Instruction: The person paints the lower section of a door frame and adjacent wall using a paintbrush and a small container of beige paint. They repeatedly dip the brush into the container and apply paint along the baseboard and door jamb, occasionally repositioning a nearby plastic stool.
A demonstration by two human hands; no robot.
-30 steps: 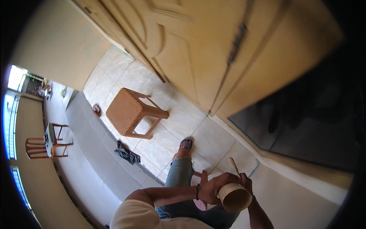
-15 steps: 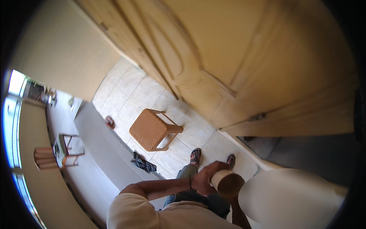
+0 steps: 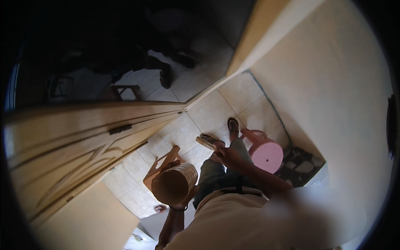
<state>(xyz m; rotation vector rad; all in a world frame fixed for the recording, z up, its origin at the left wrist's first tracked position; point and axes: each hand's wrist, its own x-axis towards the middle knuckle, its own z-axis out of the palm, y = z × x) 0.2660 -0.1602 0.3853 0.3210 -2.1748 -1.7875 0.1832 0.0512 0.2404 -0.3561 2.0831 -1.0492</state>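
My left hand [image 3: 183, 203] is closed around a tan, ribbed cylindrical container [image 3: 190, 173], held low on the left with its dark open mouth toward me. What lies inside it is too dark to make out. In front of my body my right hand [image 3: 229, 156] is closed on a flat, pale brown piece [image 3: 206, 143] that points away to the upper left. Its kind cannot be told for certain. Behind the container, partly hidden by it, stands a brown woven-pattern plastic stool [image 3: 166, 159].
A pink round stool [image 3: 268, 157] stands close to my right leg, beside a dark patterned slab [image 3: 298, 166]. To the left is a wooden door [image 3: 79, 154] with a dark handle. A dark area [image 3: 166, 50] beyond shows feet and stool legs. Pale tiles [image 3: 212, 110] lie underfoot.
My view has swung to the right, bringing in the pink stool and dark area. The container stays in my left hand. My right hand, mostly hidden before, now shows holding the flat piece.
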